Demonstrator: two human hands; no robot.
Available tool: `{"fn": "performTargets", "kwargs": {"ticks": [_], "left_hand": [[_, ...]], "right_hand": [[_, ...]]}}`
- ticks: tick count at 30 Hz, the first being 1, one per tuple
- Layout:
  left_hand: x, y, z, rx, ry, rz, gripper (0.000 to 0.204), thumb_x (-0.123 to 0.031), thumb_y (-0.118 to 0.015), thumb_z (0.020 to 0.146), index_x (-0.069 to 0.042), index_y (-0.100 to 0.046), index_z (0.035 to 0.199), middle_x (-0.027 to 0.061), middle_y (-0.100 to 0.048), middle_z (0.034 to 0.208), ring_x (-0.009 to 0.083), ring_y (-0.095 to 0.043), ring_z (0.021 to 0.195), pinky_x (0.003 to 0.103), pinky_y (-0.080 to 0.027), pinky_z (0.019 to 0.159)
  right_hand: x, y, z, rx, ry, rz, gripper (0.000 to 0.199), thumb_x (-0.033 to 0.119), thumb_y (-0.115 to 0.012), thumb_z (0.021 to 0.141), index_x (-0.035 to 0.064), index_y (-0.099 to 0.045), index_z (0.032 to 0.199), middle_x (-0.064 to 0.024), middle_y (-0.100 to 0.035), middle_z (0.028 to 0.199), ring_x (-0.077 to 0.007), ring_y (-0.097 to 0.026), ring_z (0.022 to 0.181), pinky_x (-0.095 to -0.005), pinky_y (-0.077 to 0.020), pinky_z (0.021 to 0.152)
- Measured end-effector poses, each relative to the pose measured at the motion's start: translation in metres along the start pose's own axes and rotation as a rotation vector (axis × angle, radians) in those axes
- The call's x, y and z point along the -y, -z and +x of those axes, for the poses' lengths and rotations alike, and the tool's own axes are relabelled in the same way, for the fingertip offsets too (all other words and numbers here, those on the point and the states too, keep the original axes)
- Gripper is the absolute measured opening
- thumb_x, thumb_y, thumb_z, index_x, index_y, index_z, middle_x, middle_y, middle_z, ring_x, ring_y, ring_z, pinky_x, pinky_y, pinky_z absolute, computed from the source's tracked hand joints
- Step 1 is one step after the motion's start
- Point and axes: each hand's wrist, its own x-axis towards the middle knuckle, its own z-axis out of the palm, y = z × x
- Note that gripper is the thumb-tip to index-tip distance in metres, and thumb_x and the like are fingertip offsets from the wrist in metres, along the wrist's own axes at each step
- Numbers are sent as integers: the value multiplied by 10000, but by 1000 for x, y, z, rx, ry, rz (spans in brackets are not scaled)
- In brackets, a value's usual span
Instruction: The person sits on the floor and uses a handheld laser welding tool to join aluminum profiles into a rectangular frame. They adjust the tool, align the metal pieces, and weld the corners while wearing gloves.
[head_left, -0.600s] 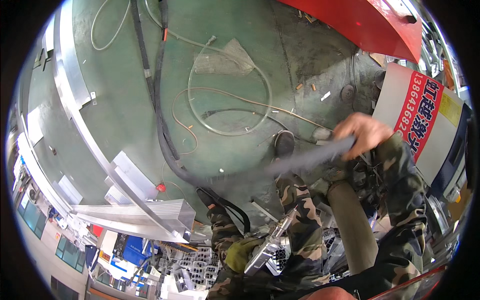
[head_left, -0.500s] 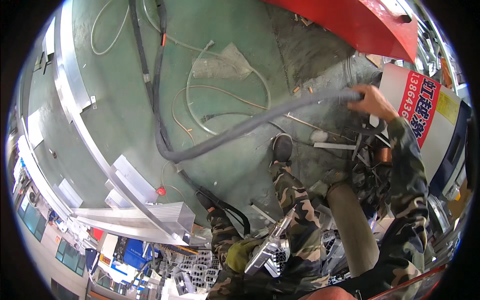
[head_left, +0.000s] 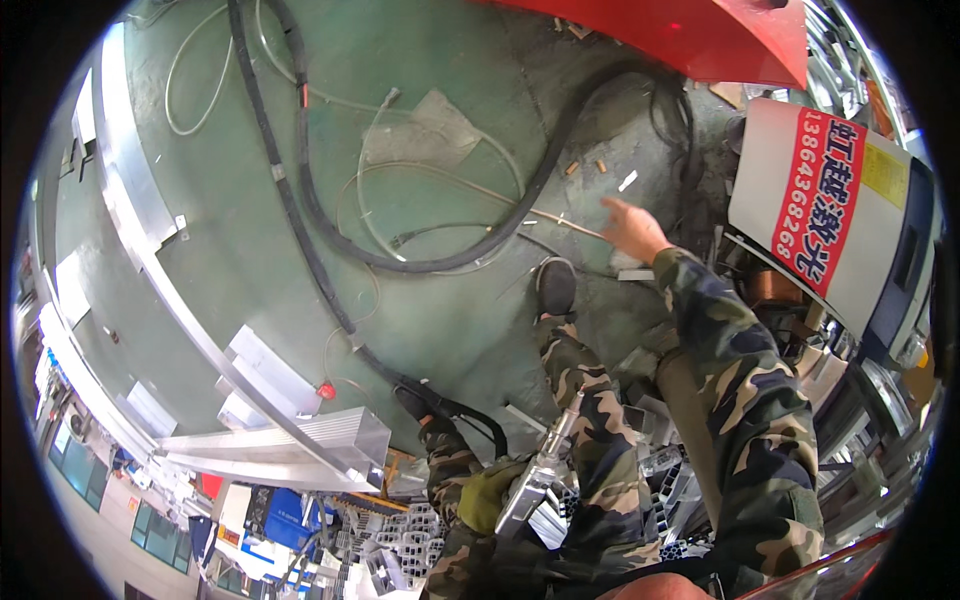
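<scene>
The black hose [head_left: 430, 266] is lying in a wide loop on the green floor [head_left: 220, 260], sweeping from the far left, curving across the middle and running to the far right, close by the edge of the red panel [head_left: 690, 40]. The right hand [head_left: 636, 232] is hovering right of the loop, apart from it, fingers loosely extended and gripping nothing. The left hand [head_left: 482, 500], in an olive glove, is closing around a metal tool [head_left: 535, 487] at the near side. A second hose [head_left: 311, 250] is trailing toward the near left foot. The widest floor room is opening between that hose and the aluminium beam [head_left: 190, 320] edging the left. On the right, a white cabinet [head_left: 760, 160] is bounding the space beside the right forearm.
</scene>
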Motion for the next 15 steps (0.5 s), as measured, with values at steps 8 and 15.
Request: {"fn": "performTargets", "kwargs": {"ticks": [8, 15], "left_hand": [[34, -5, 5, -25, 18, -22, 522, -267, -899, 763, -26, -727, 1193, 202, -734, 1146, 353, -728, 1026, 391, -573, 863], [45, -2, -1, -62, 65, -54, 490, -244, -892, 776, -28, -725, 1183, 183, -734, 1124, 323, -726, 1006, 379, -572, 848]], "right_hand": [[79, -161, 62, 80, 279, 130, 761, 158, -695, 837, 106, -402, 1538, -150, -395, 1599, -430, -579, 1266, -496, -520, 1005], [64, -192, 44, -124, 247, -21, 272, 291, -696, 925, 88, -676, 1106, -125, -625, 1120, -416, -652, 942, -493, -545, 803]]}}
